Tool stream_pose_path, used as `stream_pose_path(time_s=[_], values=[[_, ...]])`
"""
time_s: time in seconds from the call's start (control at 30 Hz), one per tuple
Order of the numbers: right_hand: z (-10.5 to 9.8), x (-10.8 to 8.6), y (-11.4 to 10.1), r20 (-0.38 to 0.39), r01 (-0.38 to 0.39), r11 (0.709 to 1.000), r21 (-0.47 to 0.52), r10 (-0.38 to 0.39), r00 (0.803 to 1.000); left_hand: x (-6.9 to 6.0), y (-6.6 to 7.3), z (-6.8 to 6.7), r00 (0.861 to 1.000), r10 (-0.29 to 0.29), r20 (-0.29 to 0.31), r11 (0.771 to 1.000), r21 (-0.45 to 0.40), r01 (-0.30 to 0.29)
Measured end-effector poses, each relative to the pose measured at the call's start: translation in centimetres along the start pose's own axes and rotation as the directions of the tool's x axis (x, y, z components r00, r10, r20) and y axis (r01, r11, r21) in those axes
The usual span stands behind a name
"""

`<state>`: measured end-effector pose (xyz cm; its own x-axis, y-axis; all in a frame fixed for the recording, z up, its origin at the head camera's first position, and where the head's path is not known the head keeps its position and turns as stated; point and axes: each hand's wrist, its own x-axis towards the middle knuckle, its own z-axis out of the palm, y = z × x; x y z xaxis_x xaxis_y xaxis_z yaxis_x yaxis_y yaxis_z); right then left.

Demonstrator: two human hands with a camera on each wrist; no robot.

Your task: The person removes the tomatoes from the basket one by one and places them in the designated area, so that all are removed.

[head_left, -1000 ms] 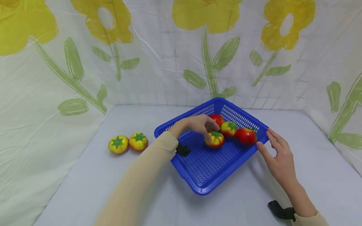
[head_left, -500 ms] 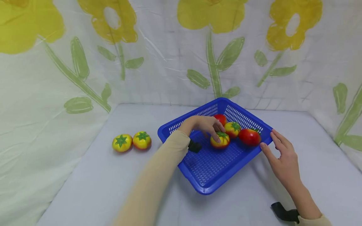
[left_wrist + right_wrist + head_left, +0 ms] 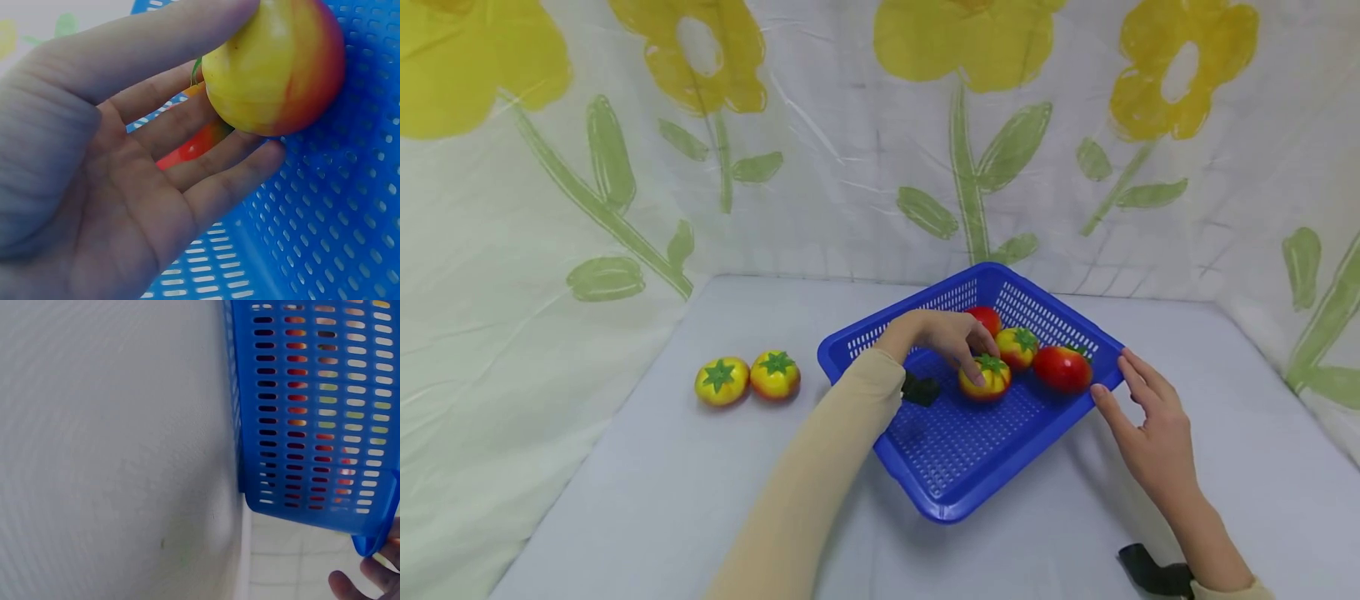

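A blue slotted plastic basket (image 3: pixel 951 487) sits on the white table, turned at an angle. My left hand (image 3: pixel 946 335) reaches over its left rim and holds a yellow-and-red tomato (image 3: pixel 987 382) with a green star-shaped top. In the left wrist view, the thumb lies on one side of that tomato (image 3: pixel 281 69) and fingertips touch the other. My right hand (image 3: pixel 1150 425) grips the basket's right corner between thumb and fingers. Beside the held tomato in the basket are another yellow-and-red tomato (image 3: pixel 1017 348), a red tomato (image 3: pixel 1063 370) and a partly hidden red tomato (image 3: pixel 987 319).
Two more yellow-and-red tomatoes, a left one (image 3: pixel 721 382) and a right one (image 3: pixel 776 375), sit side by side on the table (image 3: pixel 647 500), left of the basket. A white curtain (image 3: pixel 820 167) with painted flowers hangs behind and along the sides.
The head view has shifted slightly, so everything appears a little further right than a second ago. Both hands keep their places, the left at the tomato and the right at the basket's corner.
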<state>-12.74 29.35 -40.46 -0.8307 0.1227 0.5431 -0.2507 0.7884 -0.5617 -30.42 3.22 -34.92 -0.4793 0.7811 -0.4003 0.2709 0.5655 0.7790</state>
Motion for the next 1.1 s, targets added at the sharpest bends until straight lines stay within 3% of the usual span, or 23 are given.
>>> stream_pose_path(time_s=[0.33,0.83,1.1], values=[[-0.18,0.04,-0.07,0.012,-0.008,1.0,-0.01,0.008,1.0,0.05,0.05,-0.21,1.0,0.006,0.009,1.0,-0.004,-0.006],[-0.12,0.39,-0.13,-0.008,0.01,1.0,-0.001,-0.01,1.0,-0.14,0.2,-0.45,0.998,0.057,-0.008,0.996,0.069,-0.056],[0.04,0.14,-0.16,-0.008,-0.003,1.0,0.01,0.003,1.0,-0.03,0.21,-0.42,0.999,0.031,0.015,0.997,0.07,-0.032]])
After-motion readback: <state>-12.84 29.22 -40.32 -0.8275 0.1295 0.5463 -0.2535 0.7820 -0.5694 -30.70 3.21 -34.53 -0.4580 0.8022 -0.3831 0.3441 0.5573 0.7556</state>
